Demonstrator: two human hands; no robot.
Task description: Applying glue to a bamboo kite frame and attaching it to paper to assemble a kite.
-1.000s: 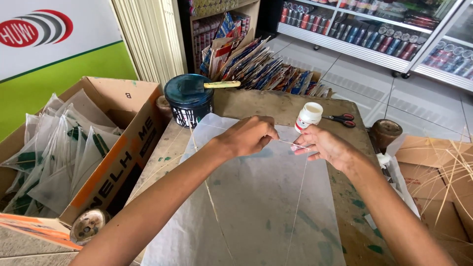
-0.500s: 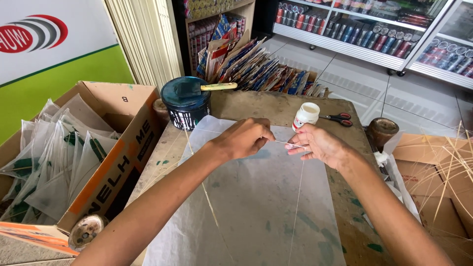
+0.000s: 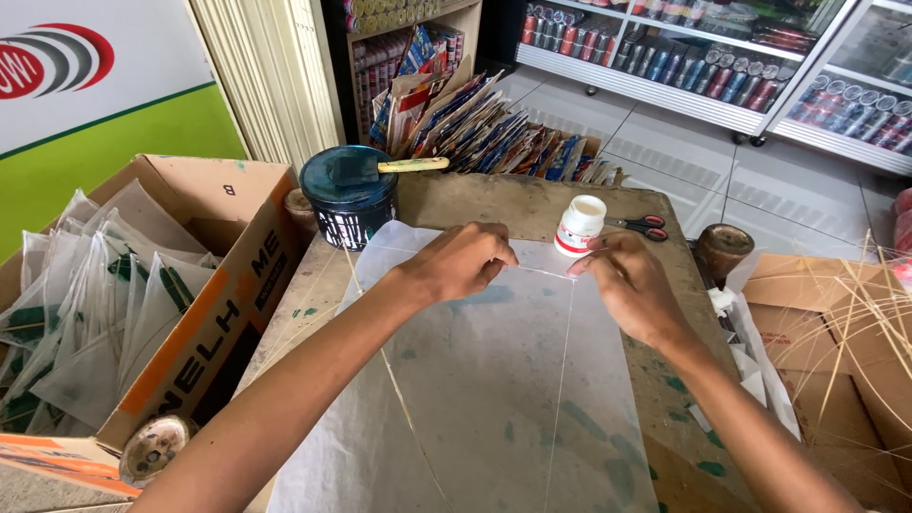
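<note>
A cardboard box (image 3: 204,313) crammed with finished translucent kites (image 3: 85,313) stands at nine o'clock of the work, and a taped roll (image 3: 152,446) lies at its foot near seven o'clock. At eleven o'clock a dark blue paint tub (image 3: 350,195) carries a brush with a pale handle (image 3: 399,165) across its lid. At centre, a sheet of translucent kite paper (image 3: 503,399) lies flat on the worn wooden tabletop (image 3: 513,204), with thin bamboo spars (image 3: 560,380) running down it. The left hand (image 3: 461,261) has its fingers curled shut, pinching the paper's top edge and the thin cross strand there; the right hand (image 3: 632,290), at one o'clock of the sheet, pinches the same edge, its grip likewise closed on the paper. Compared with a second ago the hands sit in nearly the same spot along the edge, suggesting the fold is being pressed down rather than shifted. A white glue bottle (image 3: 579,225) stands just beyond the fingers at twelve o'clock, red-handled scissors (image 3: 641,226) beside it, a small brown pot (image 3: 722,249) at two o'clock, and loose bamboo slivers (image 3: 855,332) at three o'clock.
</note>
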